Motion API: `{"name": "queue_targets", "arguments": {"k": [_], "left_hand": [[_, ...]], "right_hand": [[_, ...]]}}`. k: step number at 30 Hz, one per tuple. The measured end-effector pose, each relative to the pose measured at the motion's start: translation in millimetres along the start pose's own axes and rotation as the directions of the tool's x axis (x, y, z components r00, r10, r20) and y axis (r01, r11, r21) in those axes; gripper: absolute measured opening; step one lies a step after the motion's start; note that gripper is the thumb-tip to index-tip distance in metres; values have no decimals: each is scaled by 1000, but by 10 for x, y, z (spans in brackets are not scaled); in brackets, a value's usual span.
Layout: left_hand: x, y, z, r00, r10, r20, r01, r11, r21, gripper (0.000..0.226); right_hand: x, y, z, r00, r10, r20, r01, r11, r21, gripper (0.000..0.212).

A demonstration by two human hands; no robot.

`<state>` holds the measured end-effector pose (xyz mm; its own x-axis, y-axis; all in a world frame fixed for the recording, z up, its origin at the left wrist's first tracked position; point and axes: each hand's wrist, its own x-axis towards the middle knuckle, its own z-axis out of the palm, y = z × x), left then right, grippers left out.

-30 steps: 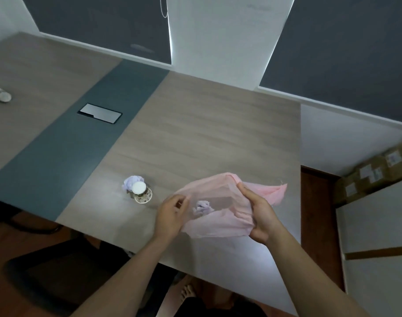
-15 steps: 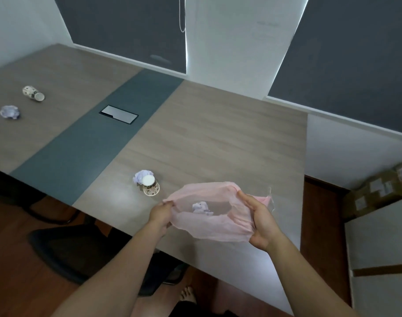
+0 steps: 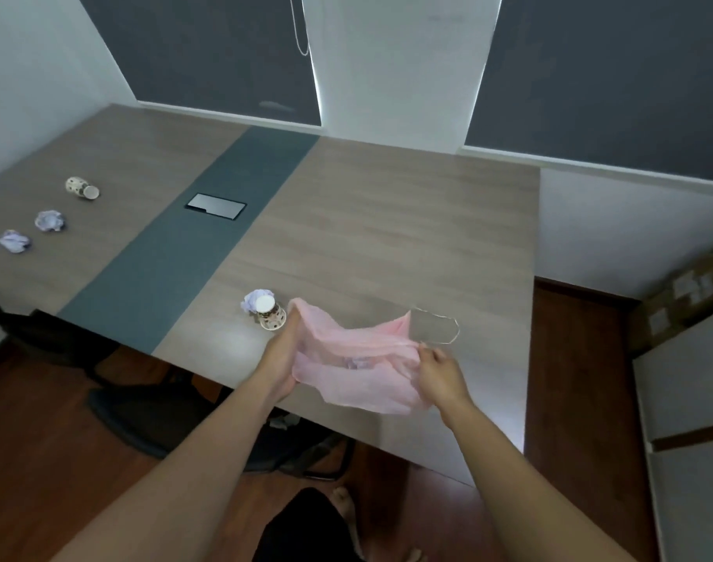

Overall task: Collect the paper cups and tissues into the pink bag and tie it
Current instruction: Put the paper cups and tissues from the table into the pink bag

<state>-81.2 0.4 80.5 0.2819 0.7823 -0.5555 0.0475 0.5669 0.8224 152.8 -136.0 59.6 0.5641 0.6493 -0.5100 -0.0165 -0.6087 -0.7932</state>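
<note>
The left hand (image 3: 284,354) and right hand (image 3: 438,373) clamp their fingers (image 3: 428,354) on the rim of the pink bag (image 3: 359,379), spreading its mouth, likely to take the paper cup (image 3: 270,317) and crumpled tissue (image 3: 254,300) just beyond the left fingers.

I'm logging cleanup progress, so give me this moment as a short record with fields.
bag: pink bag, held over the table's near edge, untied
hands: left hand grips its left rim; right hand pinches its right rim
inside bag: bagged tissue, seen through the plastic
beside left hand: near cup, near tissue just behind it
far left: far cup on its side; middle tissue; leftmost tissue
left to collect: two cups, three tissues
</note>
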Motion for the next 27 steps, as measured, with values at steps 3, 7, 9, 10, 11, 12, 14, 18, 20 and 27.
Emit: {"name": "queue_targets", "arguments": {"k": [3,7,9,10,11,12,14,18,20,27], "left_hand": [[-51,40,-14,995,54,-78,-44,992,122,86],[24,135,12,985,111,-132,-75,965,251,95],[121,190,9,982,118,-145,-73,956,284,87],[183,215,-5,983,126,-134,-82,953,292,88],[240,241,-27,983,139,-119,-98,949,301,89],[293,270,-56,982,156,-110,-115,943,311,87],[401,348,-172,974,200,-106,-148,918,369,74],[688,462,-599,939,324,-115,-199,785,587,71],[883,456,-858,933,354,-70,-229,731,643,75],[1586,473,-1472,949,314,13,-216,621,753,69]], "right_hand": [[-99,-63,116,979,-137,-151,118,985,-129,36],[-276,-267,289,789,-611,66,595,733,-330,70],[-274,-393,500,776,-581,246,623,642,-447,95],[-248,-453,631,794,-540,278,600,626,-498,98],[-214,-511,765,819,-501,279,565,622,-542,91],[-162,-562,904,841,-476,255,528,627,-572,76],[-39,-657,1163,883,-452,124,448,738,-505,39],[187,-856,1501,969,-220,-114,185,948,-260,25],[330,-929,1606,987,-61,-147,33,983,-183,17],[602,-1140,1851,932,359,-46,-296,829,474,11]]}}
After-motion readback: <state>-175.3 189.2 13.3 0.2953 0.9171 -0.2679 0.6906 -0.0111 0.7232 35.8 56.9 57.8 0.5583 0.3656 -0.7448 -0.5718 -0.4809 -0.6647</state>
